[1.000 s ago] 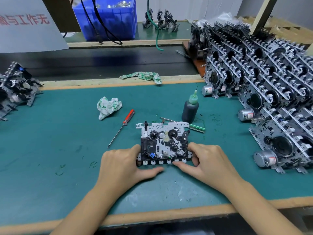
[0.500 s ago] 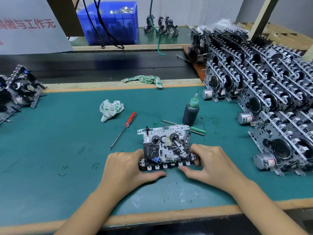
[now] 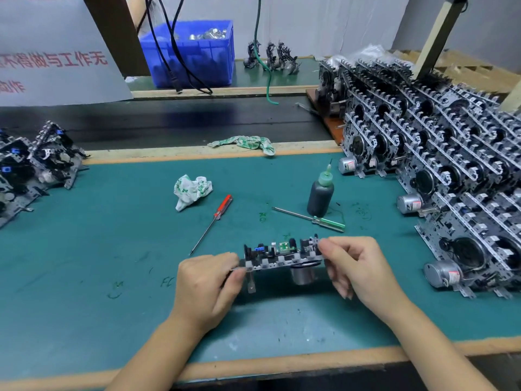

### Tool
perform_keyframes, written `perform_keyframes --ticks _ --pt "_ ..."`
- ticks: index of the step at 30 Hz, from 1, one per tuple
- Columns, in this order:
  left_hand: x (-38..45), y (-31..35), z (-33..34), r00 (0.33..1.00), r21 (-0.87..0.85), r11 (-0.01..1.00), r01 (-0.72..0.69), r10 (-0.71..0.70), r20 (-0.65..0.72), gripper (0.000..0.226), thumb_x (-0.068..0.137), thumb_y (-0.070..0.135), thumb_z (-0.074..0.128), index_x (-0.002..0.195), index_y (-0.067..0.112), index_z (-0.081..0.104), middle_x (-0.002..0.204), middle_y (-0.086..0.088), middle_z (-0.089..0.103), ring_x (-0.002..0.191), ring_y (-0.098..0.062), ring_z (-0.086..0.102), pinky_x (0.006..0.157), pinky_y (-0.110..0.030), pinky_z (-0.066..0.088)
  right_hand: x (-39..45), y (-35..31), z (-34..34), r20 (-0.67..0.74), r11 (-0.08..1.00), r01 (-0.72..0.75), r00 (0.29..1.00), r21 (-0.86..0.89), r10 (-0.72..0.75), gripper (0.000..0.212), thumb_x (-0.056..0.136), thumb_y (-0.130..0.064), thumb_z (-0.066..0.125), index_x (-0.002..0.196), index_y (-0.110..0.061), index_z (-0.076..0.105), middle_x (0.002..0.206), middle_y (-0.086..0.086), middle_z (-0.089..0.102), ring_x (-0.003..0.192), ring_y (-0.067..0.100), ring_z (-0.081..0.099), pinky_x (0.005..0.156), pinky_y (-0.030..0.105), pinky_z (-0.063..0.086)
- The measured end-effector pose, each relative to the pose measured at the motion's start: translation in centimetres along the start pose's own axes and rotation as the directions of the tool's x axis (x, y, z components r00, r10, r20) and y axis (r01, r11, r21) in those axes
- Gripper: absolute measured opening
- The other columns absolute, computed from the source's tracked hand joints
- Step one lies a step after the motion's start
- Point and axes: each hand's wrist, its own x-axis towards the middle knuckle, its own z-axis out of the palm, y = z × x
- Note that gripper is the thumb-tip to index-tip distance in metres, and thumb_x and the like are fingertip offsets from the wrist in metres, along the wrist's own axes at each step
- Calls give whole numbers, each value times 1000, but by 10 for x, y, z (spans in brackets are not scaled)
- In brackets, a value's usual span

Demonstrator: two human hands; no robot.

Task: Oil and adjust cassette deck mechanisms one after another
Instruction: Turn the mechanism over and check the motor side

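Metal-and-plastic cassette deck mechanism (image 3: 282,256) held edge-on above green mat (image 3: 112,235), between 2 hands. Left hand (image 3: 210,280) pinches left end; right hand (image 3: 356,266) grips right end, fingers curled. Stiff frame, probably light; levers look fragile, so hold by chassis ends. Motor (image 3: 303,275) hangs underneath, seemingly clear of mat.
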Motion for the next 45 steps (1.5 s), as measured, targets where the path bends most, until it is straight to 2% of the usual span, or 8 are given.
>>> perform_keyframes --ticks 3,9,12,15,18,23,39,45 --pt "-3 -2 4 995 -49 995 90 -92 -33 71 104 37 19 44 6 40 40 -5 36 35 -23 34 41 -34 27 1 -3 5 -17 998 -60 998 19 60 57 69 -61 56 39 -15 44 32 3 32 26 15 33 37 16 28" --pt "7 -5 10 933 15 933 359 -359 -11 52 95 39 28 52 12 40 44 -3 41 53 -25 41 50 -37 32 5 -2 4 -85 949 70 991 -307 -101 67 68 -69 53 44 -11 28 39 -2 25 43 8 23 48 22 23" --pt "15 -2 2 961 -21 962 273 -274 -35 45 96 42 38 79 9 64 71 2 61 66 -11 52 63 -26 42 8 2 -9 -77 844 165 969 -510 -236 52 60 -70 62 52 -27 35 49 -8 40 48 10 35 48 20 27" --pt "31 10 -1 992 -2 993 114 -114 -58 46 96 42 44 93 5 71 88 -3 62 84 -14 53 81 -18 40 8 4 -9 13 929 169 984 -328 -175 39 57 -57 73 85 -37 53 87 -18 58 82 6 57 66 18 46" --pt "50 24 5 1000 11 1000 3 -3 10 37 89 40 55 94 9 74 88 -4 61 84 -15 48 80 -21 38 10 7 -3 84 955 179 983 -235 -163 38 62 -43 76 95 -38 58 99 -18 61 99 6 57 82 15 43" --pt "60 33 9 980 -106 994 1 20 200 28 85 36 58 90 15 76 81 0 59 76 -14 48 71 -19 36 13 5 0 75 971 167 985 -169 -156 33 64 -25 78 91 -36 62 95 -18 65 94 4 60 84 18 45" --pt "59 31 16 994 -126 992 -20 34 102 20 85 26 61 85 14 77 73 1 58 69 -10 41 68 -14 33 14 5 3 105 997 73 992 -13 -71 26 64 -17 79 85 -22 63 80 -9 65 77 9 61 76 23 46" --pt "56 30 19 996 -130 990 -47 57 70 24 85 28 60 83 11 77 73 -1 60 66 -18 43 62 -30 38 18 2 6 148 995 81 986 -52 -72 25 66 -16 78 79 -22 57 74 0 62 66 8 55 65 22 44"
